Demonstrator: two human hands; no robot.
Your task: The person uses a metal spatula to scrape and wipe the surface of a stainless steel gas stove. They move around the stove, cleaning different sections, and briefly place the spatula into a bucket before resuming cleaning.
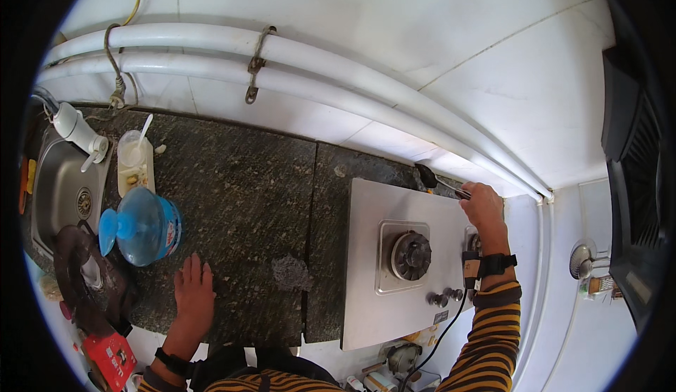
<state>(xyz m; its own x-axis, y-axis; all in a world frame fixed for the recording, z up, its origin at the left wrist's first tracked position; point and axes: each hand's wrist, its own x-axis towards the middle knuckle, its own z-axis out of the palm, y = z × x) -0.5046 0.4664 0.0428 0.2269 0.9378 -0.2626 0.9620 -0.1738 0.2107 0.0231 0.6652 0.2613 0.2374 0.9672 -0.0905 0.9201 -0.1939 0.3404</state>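
My right hand [483, 204] is closed around the handle of a black-headed kitchen utensil [426, 175] with a metal shaft, behind the rear edge of a stainless steel gas stove [364, 233]. The utensil's head points left, near the wall; its exact kind I cannot tell. My left hand [194, 285] lies palm down with fingers extended on the dark stone countertop [237, 207], holding nothing. Just beyond its fingertips stands a blue plastic water bottle [145, 225] with a pump-like top. One round burner [411, 255] shows on the stove; my right forearm partly hides another.
A steel sink [68, 181] with a white faucet [79, 128] is at the left. Beside it are a white food container [136, 170] with a spoon and a dark crumpled item [79, 276]. White pipes [317, 70] cross the wall; a range hood [634, 170] hangs right.
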